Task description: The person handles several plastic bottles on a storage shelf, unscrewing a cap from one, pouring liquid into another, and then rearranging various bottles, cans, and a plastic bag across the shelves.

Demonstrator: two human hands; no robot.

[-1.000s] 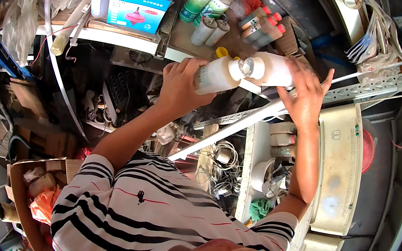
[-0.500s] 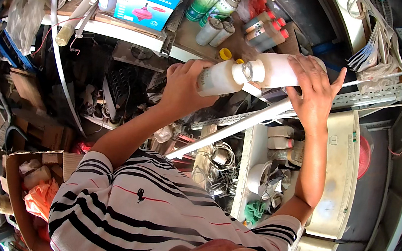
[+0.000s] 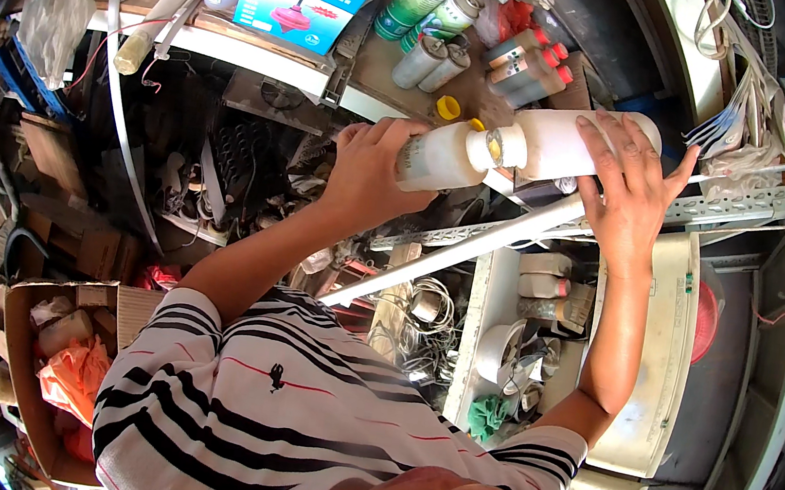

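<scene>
My left hand [image 3: 374, 169] is wrapped round a small translucent white bottle [image 3: 442, 158], tipped with its mouth to the right. In my right hand [image 3: 629, 191] lies a larger white plastic bottle [image 3: 561, 145], tilted so that its open mouth meets the small bottle's neck. Whether liquid runs between the two mouths I cannot tell. A yellow cap [image 3: 448, 108] lies on the shelf just beyond the small bottle, with a second yellow cap partly hidden behind the necks.
Behind the bottles, the shelf [image 3: 371, 100] holds a blue box [image 3: 296, 6], green spray cans [image 3: 412, 3], grey cans [image 3: 421, 62] and red-capped bottles [image 3: 532, 66]. A white pole [image 3: 456, 248] slants below my hands. At lower left stands a cardboard box [image 3: 19, 346] with an orange bag [image 3: 74, 377].
Both hands and the two bottles sit slightly further right in the picture, and so do the shelf items. The bottles remain mouth to mouth in the same grips.
</scene>
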